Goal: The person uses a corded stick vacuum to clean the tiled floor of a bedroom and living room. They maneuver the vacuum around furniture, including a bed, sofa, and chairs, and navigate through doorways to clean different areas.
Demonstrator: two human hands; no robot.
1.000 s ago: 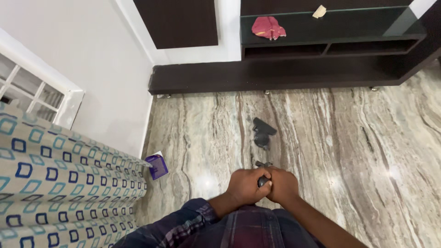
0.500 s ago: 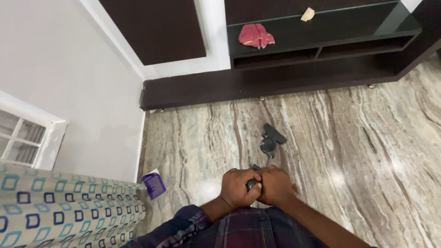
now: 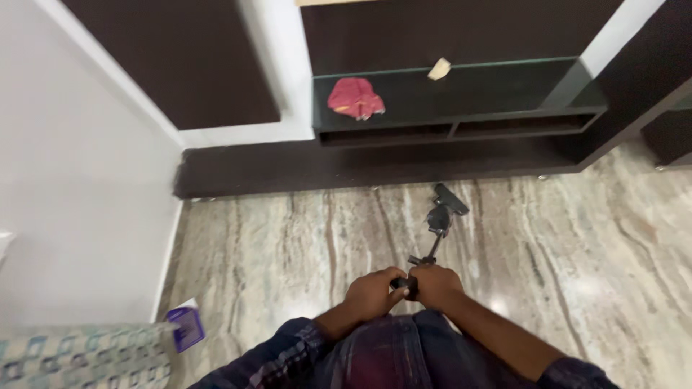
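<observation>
Both hands are closed around the top end of a thin dark metal pole: the left hand (image 3: 373,293) wraps it from one side and the right hand (image 3: 435,286) from the other, knuckles touching, close in front of the person's checked dark shirt (image 3: 389,353). From the grip, the thin dark metal pole (image 3: 431,248) runs forward and down to a small black floor head (image 3: 448,199), which rests on the glossy streaked marble floor (image 3: 288,238), near the foot of the dark brown low wooden cabinet (image 3: 360,166).

I think the nearest risk is in the grip itself. The two hands are crowded on a very short piece of handle, so a strong push could make the pole turn or slip between the palms.

Further out, the black head stands close to the cabinet base; one longer stroke may knock it against the wood and mark it. The floor looks polished, so the head could also slide sideways.

On the left, a small purple box (image 3: 186,328) lies on the floor beside a patterned blue and white cloth (image 3: 86,356); a wide swing might hit it.

Farthest, a crumpled red cloth (image 3: 355,97) lies on the dark glass shelf (image 3: 504,86), well apart from the pole.
</observation>
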